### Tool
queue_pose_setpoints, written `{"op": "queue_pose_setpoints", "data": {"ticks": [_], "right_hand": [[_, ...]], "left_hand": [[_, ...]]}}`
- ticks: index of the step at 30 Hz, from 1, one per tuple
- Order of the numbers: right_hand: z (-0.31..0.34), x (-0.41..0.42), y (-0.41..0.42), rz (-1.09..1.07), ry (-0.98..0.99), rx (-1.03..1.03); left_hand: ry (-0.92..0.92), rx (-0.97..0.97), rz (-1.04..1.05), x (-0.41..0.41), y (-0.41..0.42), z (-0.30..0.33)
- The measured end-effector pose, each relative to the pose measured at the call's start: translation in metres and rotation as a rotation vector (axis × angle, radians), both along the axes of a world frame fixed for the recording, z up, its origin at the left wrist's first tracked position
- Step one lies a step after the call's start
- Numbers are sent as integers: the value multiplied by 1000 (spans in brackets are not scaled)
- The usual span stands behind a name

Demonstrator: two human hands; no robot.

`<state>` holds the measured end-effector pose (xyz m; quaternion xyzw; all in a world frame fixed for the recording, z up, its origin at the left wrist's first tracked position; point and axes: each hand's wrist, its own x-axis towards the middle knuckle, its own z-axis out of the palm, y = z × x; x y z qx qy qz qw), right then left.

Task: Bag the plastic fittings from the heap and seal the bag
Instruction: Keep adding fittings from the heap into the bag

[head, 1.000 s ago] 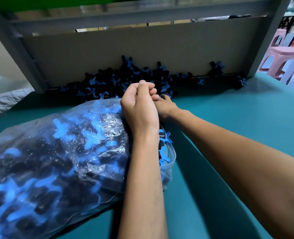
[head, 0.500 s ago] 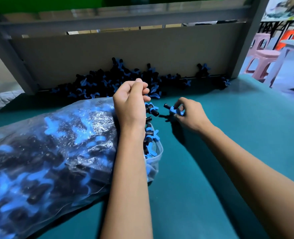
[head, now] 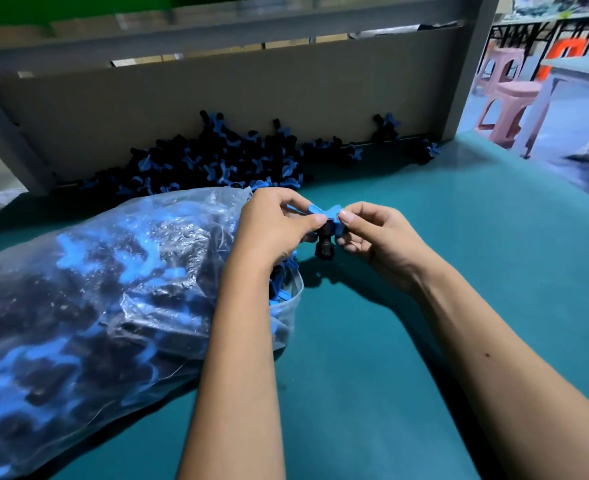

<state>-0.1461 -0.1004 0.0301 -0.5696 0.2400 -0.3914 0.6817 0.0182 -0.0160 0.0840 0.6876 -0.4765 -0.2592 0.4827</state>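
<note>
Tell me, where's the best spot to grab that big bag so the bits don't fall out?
Probably the open mouth of the bag, reached from its right end. The bag lies on its side, fittings sit at that opening, and the loose plastic there can be gathered shut.

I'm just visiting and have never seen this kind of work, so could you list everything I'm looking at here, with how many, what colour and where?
Bag: one, clear plastic, stuffed with black and blue fittings, lying on the table's left, mouth open toward the hands.
Heap of fittings: many, black and blue, piled against the back board.
Stray fittings: a few, black and blue, further right along the board.
Held fitting: one, blue wings, black body, above the table beside the bag's mouth.
Table: one, teal.
Back board: one, grey-brown, upright behind the heap.
Stools: pink, right background.
Left hand: pinches the fitting's wing.
Right hand: pinches the other side.
</note>
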Motion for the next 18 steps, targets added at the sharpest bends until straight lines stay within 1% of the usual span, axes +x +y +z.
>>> {"op": "queue_pose_setpoints", "data": {"ticks": [3, 7, 11, 13, 15, 18], "right_hand": [[-2, 0, -1, -24, -67, -3], [-3, 3, -3, -87, -52, -3], [-2, -1, -8, -220, -150, 77], [0, -5, -11, -259, -164, 82], [0, -4, -10, -245, -150, 61], [-2, 3, -3, -150, -108, 6]], "left_hand": [[96, -46, 48, 0, -1, -2], [28, -53, 23, 0, -1, -2], [202, -110, 70, 3, 3, 1], [256, -125, 80, 5, 3, 2], [249, -120, 68, 2, 2, 2], [199, -82, 32, -5, -1, 1]]}}
